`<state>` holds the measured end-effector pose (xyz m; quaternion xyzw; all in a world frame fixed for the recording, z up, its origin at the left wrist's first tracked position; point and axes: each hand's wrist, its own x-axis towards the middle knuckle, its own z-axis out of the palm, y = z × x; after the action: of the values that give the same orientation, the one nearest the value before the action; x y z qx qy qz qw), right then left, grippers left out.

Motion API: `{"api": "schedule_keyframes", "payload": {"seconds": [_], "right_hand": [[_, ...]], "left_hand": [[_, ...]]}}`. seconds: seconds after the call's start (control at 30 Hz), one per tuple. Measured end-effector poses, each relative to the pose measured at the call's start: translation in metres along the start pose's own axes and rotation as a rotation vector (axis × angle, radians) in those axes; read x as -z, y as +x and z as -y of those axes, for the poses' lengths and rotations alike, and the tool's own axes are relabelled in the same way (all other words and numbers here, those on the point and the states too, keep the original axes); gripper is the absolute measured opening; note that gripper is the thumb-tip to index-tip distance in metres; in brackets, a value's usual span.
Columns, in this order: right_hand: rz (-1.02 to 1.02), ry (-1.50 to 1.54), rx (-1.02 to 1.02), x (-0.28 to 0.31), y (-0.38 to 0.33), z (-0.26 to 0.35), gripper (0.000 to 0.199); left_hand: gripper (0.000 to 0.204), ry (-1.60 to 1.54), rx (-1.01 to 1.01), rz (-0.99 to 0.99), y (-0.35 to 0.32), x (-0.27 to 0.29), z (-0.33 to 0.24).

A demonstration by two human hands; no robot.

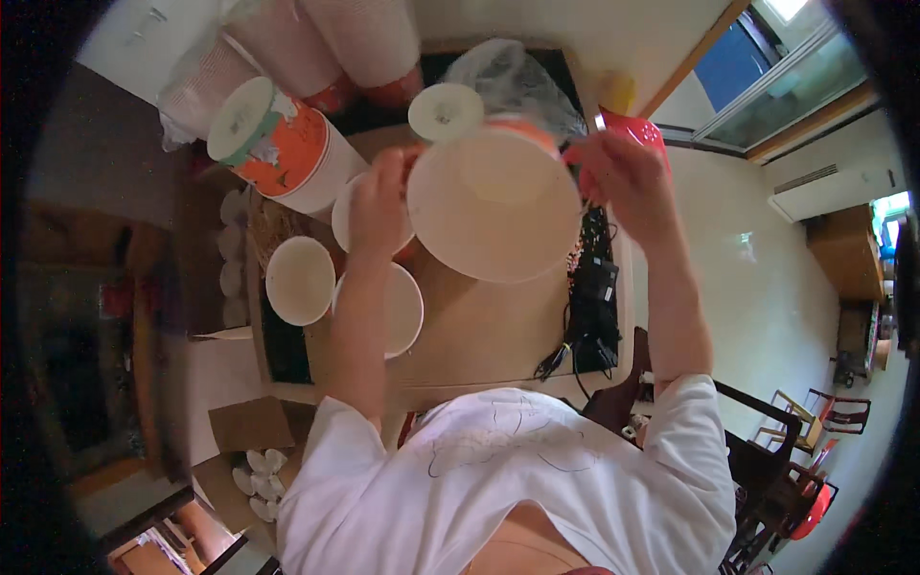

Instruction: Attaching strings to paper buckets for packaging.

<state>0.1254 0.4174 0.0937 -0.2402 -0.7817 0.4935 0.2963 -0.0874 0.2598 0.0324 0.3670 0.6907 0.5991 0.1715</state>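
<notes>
"Fingers [391, 165] first: what do they do in the head view?"

"Those of the left hand [377, 209] are clamped on the left side of a large white paper bucket [494, 235]. The right hand [628, 182] is bent at the bucket's upper right rim; it is blurred, so I can't tell whether its fingers pinch anything."

"And where is that bucket?"

"Between the two hands, over the far part of the tan surface [489, 335], with its open mouth tipped toward the wearer."

"What stands to the left?"

"One open white tub [300, 281] on the surface, another white tub [404, 311] just beside it, partly behind the left forearm. Beyond them leans a nested bucket stack [287, 158] with orange and green printing."

"Farther back?"

"A round pale disc [446, 112], then a crumpled clear plastic bag [513, 81]. Tall wrapped container stacks [364, 43] rise to its left."

"And on the right?"

"Something red [640, 129] shows behind the right hand. Nearer the wearer, a black power adapter [599, 280] lies along the surface's right side, near a dark cable [551, 364]."
</notes>
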Motion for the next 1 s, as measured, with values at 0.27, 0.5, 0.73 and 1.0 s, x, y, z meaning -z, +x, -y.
{"api": "schedule_keyframes", "payload": {"seconds": [0.27,0.5,0.73,1.0], "right_hand": [[-0.067,0.209,-0.023,0.005,0.075,0.058,0.021],[0.011,0.141,0.022,-0.005,0.09,0.066,0.018],[0.172,0.208,0.039,-0.003,0.088,0.071,0.017],[0.305,-0.249,0.238,0.009,0.068,0.053,0.015]], "left_hand": [[0.017,-0.358,-0.087,-0.084,0.089,0.028,-0.081],[0.022,-0.042,-0.195,0.131,0.096,0.012,-0.138],[0.022,0.398,-0.342,0.567,0.104,-0.005,-0.156],[0.017,-0.232,-0.089,0.607,0.096,-0.002,-0.165]]}}
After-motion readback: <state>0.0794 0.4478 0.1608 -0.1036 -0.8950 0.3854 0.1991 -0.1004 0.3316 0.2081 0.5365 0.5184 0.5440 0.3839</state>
